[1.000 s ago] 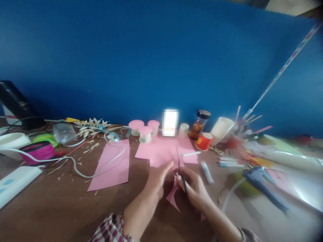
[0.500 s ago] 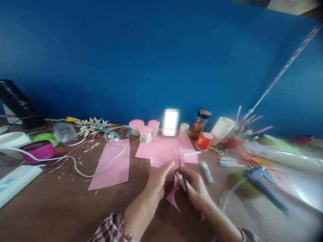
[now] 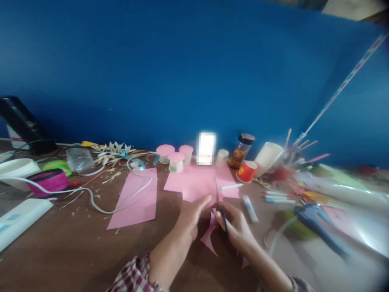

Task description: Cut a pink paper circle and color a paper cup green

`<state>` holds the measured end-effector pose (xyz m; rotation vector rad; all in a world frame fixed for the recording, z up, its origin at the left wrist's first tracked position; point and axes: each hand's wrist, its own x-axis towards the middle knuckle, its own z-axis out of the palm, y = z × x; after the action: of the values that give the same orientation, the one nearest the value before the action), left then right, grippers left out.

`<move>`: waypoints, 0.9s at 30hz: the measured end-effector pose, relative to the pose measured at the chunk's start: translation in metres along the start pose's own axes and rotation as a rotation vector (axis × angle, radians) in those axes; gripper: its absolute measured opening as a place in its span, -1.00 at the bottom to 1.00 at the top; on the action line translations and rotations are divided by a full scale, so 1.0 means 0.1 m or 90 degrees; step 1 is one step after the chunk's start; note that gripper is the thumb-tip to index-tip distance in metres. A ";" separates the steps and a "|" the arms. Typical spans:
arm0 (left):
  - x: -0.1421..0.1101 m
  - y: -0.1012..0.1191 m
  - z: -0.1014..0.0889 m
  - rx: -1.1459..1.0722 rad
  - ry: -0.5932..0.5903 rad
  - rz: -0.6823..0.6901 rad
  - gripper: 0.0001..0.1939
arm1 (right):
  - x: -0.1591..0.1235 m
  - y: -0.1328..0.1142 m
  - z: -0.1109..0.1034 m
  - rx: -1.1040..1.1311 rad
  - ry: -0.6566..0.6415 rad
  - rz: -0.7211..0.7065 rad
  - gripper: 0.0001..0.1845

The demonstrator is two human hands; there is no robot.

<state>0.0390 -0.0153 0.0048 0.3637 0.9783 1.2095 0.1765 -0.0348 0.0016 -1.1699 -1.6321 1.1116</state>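
Observation:
My right hand (image 3: 235, 225) is closed around a pair of dark-handled scissors (image 3: 224, 223), whose thin blades point away from me. Just left of the blades, my left hand (image 3: 193, 219) grips pink paper (image 3: 194, 194) near its front edge, thumb on top and the other fingers hidden below. A curved pink offcut (image 3: 209, 240) hangs or lies between the two hands. Beyond them, small cups topped with pink discs (image 3: 175, 162) stand near the wall. A white pen (image 3: 231, 186) lies on the pink paper, and a glue stick (image 3: 250, 209) is right of my right hand.
At left lie another pink sheet (image 3: 136, 202), a white cable (image 3: 94, 202) and a power strip (image 3: 21, 221). To the right are a red paper cup (image 3: 246, 171), a jar (image 3: 242, 151), markers (image 3: 279, 197) and a glue gun (image 3: 320, 227). A blue wall (image 3: 182, 73) closes off the back.
The view has shifted very slightly. Both hands, the scissors and the pink paper keep nearly the same position.

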 end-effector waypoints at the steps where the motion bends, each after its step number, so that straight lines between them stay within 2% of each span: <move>1: -0.01 0.00 0.01 0.006 0.010 -0.008 -0.64 | 0.00 0.00 0.00 -0.004 0.001 -0.004 -0.69; 13: -0.08 0.05 0.06 0.007 0.021 -0.001 -0.60 | 0.00 -0.01 0.00 -0.023 0.004 -0.006 -0.70; 27: -0.06 0.07 0.04 0.010 0.016 0.008 -0.65 | 0.01 0.00 -0.03 -0.013 -0.006 0.001 -0.69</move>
<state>0.0380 -0.0173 0.0144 0.3682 1.0089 1.2211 0.1789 -0.0335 0.0019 -1.1803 -1.6532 1.1058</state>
